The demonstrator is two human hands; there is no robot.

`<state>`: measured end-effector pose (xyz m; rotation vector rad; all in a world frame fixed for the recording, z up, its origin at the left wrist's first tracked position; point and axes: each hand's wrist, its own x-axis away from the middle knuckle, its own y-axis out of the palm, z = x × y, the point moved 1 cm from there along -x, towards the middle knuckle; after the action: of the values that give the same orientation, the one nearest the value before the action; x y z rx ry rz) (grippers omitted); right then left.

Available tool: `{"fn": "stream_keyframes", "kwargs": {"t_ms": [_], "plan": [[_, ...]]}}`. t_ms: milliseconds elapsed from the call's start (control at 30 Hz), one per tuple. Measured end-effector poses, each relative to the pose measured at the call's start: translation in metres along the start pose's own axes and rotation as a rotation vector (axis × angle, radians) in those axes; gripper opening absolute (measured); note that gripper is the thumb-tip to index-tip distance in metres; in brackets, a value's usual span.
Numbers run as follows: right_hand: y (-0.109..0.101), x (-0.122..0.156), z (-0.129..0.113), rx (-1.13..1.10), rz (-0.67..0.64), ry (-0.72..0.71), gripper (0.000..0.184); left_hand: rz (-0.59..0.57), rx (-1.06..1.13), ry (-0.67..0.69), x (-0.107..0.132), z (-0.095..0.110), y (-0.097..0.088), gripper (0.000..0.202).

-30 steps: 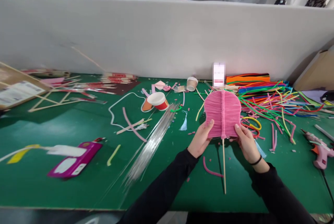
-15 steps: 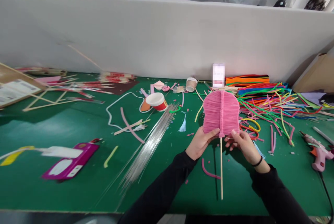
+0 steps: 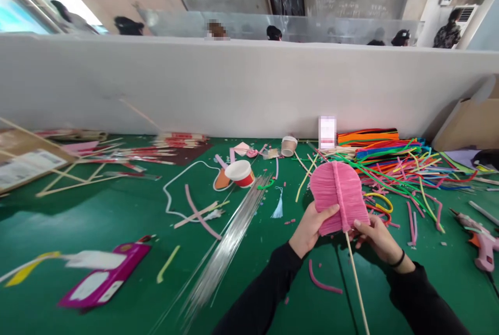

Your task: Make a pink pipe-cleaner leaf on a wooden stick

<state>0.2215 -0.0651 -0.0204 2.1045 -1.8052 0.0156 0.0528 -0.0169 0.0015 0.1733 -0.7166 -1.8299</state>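
Observation:
Between my hands is a pink hand fan (image 3: 325, 192) made of rows of fuzzy stems, with a raised rib down its middle and a thin wooden stick (image 3: 356, 283) as its handle. My left hand (image 3: 310, 228) grips the fan's lower left edge, thumb on the front. My right hand (image 3: 380, 239) pinches the lower right edge near the stick; some of its fingers are hidden behind. The fan leans with its top to the left. Just beyond my right hand lie scissors (image 3: 380, 202) with yellow and red handles. A curved pink stem piece (image 3: 323, 283) rests below my left hand.
Colourful pipe cleaners (image 3: 393, 155) pile up at the back right, near a propped phone (image 3: 327, 132). A pink glue gun (image 3: 483, 246) lies far right. Thin metal wires (image 3: 230, 241), a paper cup (image 3: 241, 172), a blue tassel (image 3: 278, 205) and a purple packet (image 3: 105, 278) lie leftward. A white partition (image 3: 234, 85) stands behind.
The fan has tilted, its top now leaning left and its stick slanting right. Both hands still hold it. The camera view has tipped upward, showing more of the room beyond the partition.

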Motion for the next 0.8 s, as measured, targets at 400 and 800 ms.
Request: {"fn": "stream_keyframes", "kwargs": {"t_ms": [400, 800], "plan": [[0.01, 0.003, 0.001, 0.018, -0.019, 0.049, 0.038, 0.23, -0.089, 0.193, -0.008, -0.003, 0.001, 0.052], [0.017, -0.001, -0.001, -0.089, 0.083, 0.072, 0.04, 0.17, -0.21, 0.295, -0.022, 0.004, 0.008, 0.05]]}}
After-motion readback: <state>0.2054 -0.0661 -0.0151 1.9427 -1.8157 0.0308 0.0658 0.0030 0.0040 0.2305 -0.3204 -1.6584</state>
